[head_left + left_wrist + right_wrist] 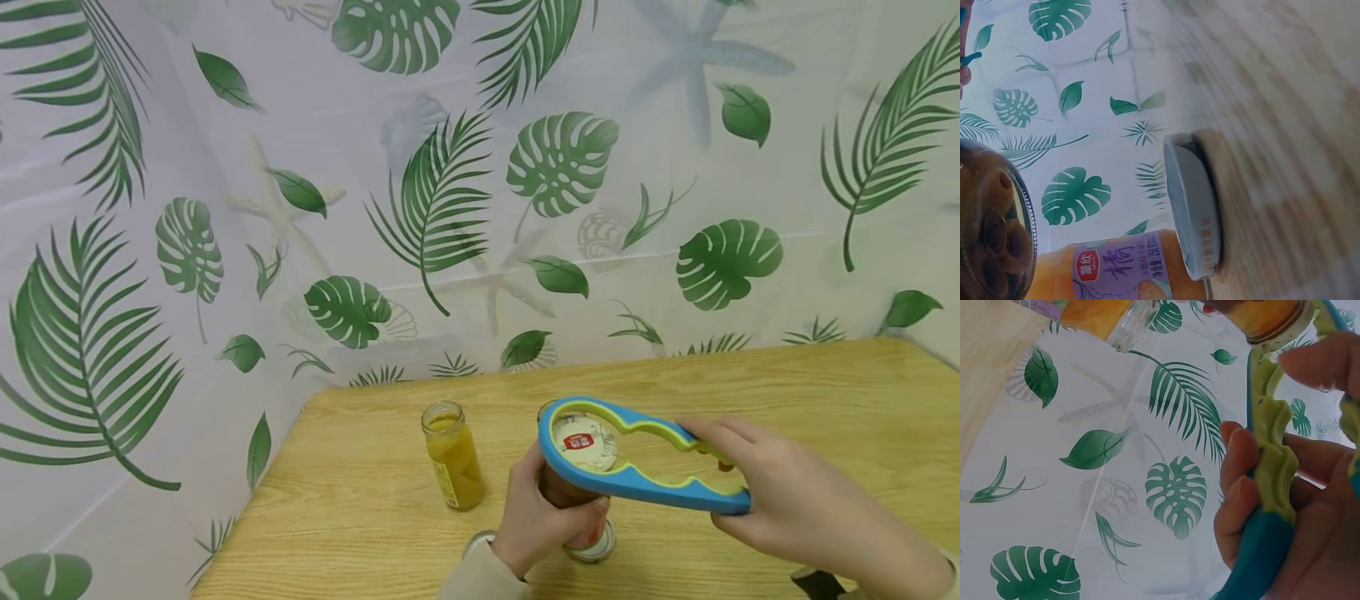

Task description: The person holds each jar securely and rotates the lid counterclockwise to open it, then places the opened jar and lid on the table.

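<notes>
My left hand (536,512) grips a dark glass jar (558,493) round its body, near the table's front edge. The jar's white lid with a red label (583,442) sits inside the big ring of a blue and green jar opener (637,485). Both of the opener's handles are in the grip of my right hand (780,492), to the right of the jar. In the right wrist view my fingers (1238,487) curl round the opener (1272,462) below the jar's neck (1266,315). The left wrist view shows the dark jar's base (991,231) from below.
An open jar of yellow fruit (452,457) with a purple label (1116,269) stands left of my hands. A loose grey lid (477,543) (1191,212) lies flat on the wooden table (787,392). A leaf-print sheet (450,208) hangs behind and to the left.
</notes>
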Demonstrator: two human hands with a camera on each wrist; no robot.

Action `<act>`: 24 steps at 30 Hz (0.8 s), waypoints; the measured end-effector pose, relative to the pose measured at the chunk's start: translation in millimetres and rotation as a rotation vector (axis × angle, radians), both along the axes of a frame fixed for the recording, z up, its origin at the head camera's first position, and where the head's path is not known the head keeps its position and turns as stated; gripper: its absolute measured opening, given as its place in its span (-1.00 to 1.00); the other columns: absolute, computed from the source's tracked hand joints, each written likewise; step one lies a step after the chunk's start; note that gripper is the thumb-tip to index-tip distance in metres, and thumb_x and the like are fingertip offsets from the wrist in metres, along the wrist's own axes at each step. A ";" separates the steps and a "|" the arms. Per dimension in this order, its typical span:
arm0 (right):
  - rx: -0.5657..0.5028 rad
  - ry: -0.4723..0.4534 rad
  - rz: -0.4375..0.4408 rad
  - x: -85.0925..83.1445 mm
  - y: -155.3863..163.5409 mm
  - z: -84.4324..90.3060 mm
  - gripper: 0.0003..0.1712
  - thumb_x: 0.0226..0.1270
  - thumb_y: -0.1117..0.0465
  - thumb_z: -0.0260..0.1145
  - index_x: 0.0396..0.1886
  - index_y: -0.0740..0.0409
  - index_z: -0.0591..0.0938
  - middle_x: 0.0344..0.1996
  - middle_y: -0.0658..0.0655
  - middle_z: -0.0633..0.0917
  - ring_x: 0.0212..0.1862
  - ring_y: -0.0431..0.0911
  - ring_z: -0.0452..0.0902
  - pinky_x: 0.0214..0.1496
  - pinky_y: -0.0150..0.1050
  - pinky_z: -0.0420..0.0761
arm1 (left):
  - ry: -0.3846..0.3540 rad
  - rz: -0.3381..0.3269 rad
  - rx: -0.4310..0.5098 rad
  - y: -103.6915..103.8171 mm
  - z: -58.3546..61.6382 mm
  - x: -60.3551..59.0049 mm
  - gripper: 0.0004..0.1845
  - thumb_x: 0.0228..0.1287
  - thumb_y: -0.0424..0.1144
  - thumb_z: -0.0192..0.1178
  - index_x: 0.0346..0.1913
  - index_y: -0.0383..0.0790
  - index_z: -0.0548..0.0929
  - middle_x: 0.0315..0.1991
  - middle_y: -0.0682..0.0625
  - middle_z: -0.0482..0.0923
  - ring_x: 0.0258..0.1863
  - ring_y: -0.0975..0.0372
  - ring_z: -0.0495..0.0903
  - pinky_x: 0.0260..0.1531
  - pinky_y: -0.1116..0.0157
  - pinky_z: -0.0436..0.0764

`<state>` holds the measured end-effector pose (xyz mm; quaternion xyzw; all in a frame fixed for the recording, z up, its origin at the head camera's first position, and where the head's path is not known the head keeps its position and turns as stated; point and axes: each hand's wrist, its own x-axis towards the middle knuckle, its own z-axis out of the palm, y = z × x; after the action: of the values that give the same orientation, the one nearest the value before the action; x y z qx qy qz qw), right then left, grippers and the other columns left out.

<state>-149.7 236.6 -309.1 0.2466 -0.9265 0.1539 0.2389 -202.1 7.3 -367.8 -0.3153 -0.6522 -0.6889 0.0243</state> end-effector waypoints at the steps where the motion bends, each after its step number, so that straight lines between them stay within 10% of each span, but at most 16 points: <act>1: 0.008 -0.020 -0.005 -0.3 0.3 -0.3 -0.17 -0.49 0.26 0.50 0.02 0.16 0.47 -0.35 -0.11 0.50 -0.45 -0.33 0.37 -0.56 -0.41 0.42 | 0.012 0.001 -0.003 -0.1 0.2 0.0 -0.43 -0.17 -0.47 0.31 0.03 -0.20 0.45 -0.11 -0.05 0.52 -0.17 0.19 0.50 -0.13 0.23 0.47; 24: 0.061 -0.108 0.004 -2.2 1.4 -7.1 -0.13 -0.43 0.24 0.50 0.08 0.21 0.42 -0.23 -0.04 0.50 -0.41 -0.29 0.43 -0.54 -0.42 0.42 | 0.121 -0.058 0.057 3.7 -8.9 -3.4 -0.41 -0.15 -0.43 0.33 0.05 -0.12 0.43 -0.06 -0.06 0.50 -0.08 0.09 0.48 0.01 0.19 0.38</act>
<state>-151.9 238.1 -316.2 0.2469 -0.9418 0.1393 0.1808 -205.6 11.0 -376.7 -0.3743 -0.6203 -0.6872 0.0526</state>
